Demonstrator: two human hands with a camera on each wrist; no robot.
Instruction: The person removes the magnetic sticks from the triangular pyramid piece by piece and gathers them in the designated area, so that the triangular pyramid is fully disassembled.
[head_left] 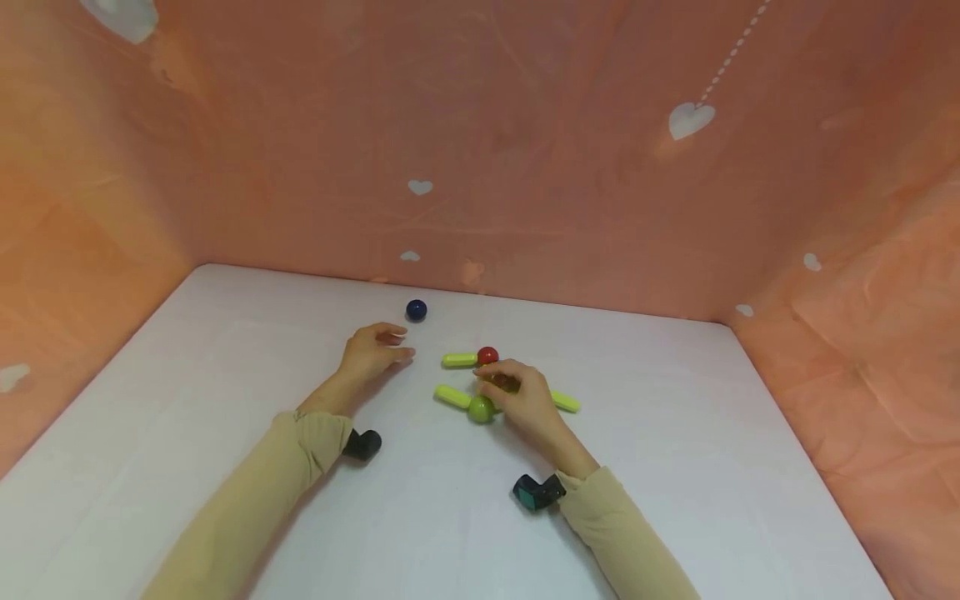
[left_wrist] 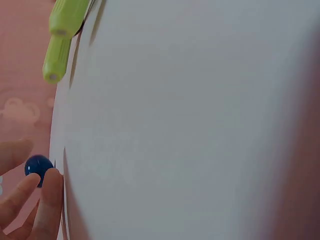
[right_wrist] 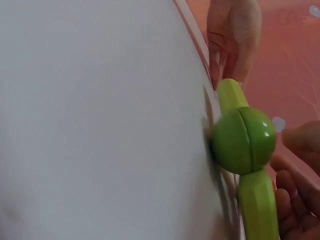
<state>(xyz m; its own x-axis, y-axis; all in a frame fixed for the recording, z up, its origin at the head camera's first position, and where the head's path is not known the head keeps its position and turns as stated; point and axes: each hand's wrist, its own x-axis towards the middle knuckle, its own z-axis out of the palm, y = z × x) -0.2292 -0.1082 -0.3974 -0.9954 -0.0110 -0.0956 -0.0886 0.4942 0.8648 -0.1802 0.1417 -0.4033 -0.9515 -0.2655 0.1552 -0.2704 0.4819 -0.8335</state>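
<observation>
A shiny dark blue ball [head_left: 416,310] lies on the white table just beyond the fingertips of my left hand [head_left: 372,351]. Those fingers are loosely spread, with the thumb apart and nothing between them. My right hand [head_left: 522,398] bends its fingers over the middle of a group of toy rods and balls. A green ball [right_wrist: 245,141] with lime rods on either side lies close to its thumb. Past its fingertips is a red ball [head_left: 487,356] with a short lime rod [head_left: 459,360] beside it. Yellow shows under the fingers; I cannot tell whether they grip it.
The white table [head_left: 247,350] is backed and flanked by pink-orange cloth [head_left: 525,167] with pale hearts. Another lime rod [head_left: 565,402] sticks out right of the right hand. A dark wrist camera [head_left: 538,492] sits at the right cuff, another [head_left: 363,445] at the left.
</observation>
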